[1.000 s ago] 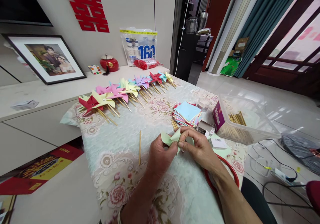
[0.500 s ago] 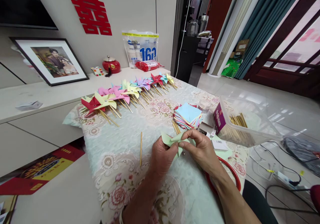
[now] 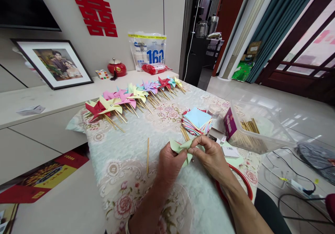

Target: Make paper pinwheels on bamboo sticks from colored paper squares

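Observation:
Between my hands is a pale green paper pinwheel [image 3: 176, 146] with its corners folded in toward the centre. My left hand [image 3: 171, 160] pinches it from the left, thumb pressed near the middle. From the right, my right hand [image 3: 208, 155] grips the folded paper with thumb and fingertips close to the centre. Whether a pin is in those fingertips I cannot tell. A single wooden stick [image 3: 148, 155] lies on the tablecloth left of my hands. Just beyond them are a stack of coloured paper squares [image 3: 197, 118] and a few more sticks [image 3: 184, 133].
Finished pinwheels [image 3: 123, 98] on sticks lie in a row along the table's far left. At right stand a clear plastic bin [image 3: 264, 141] of sticks, a small round tub [image 3: 214, 110] and an open small box [image 3: 216, 135]. Red-handled scissors [image 3: 244, 180] lie partly under my right forearm.
Almost nothing differs. Both hands keep their grip on the green pinwheel, and the right fingertips have shifted very slightly at its centre.

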`<state>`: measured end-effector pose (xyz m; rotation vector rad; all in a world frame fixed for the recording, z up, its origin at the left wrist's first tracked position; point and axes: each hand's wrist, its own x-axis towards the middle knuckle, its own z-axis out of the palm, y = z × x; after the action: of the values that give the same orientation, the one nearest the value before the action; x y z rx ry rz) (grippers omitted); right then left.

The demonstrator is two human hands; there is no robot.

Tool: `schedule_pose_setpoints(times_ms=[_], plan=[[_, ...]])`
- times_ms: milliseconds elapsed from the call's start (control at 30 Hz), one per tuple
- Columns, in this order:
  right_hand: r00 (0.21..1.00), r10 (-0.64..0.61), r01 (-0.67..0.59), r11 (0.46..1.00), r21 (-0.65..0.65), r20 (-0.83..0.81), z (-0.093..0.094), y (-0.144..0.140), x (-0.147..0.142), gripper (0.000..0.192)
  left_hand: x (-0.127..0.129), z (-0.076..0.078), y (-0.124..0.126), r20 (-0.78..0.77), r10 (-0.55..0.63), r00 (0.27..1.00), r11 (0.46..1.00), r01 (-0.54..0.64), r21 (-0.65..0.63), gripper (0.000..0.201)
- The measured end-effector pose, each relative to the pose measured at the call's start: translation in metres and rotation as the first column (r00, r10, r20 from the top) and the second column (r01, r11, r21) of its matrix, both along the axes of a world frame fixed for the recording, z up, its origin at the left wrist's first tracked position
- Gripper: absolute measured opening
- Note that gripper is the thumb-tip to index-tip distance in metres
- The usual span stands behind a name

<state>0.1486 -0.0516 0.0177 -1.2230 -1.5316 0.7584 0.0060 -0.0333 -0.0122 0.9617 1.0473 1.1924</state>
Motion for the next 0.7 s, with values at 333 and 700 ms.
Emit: schedule_pose_setpoints(times_ms=[333, 700], plan=[[1.0, -0.011, 0.01, 1.0, -0.027, -0.018, -0.0024, 0.0005, 0.0009, 0.013, -0.0012, 0.0019, -0.0006, -0.032, -0.012, 0.999, 1.0, 0.012, -0.004, 0.019], [1.0, -0.015, 0.014, 0.998, -0.058, -0.026, -0.0064, 0.001, 0.0026, 0.011, 0.0013, 0.0047, -0.0013, 0.014, -0.011, 1.0, 0.998, 0.011, -0.058, 0.024]])
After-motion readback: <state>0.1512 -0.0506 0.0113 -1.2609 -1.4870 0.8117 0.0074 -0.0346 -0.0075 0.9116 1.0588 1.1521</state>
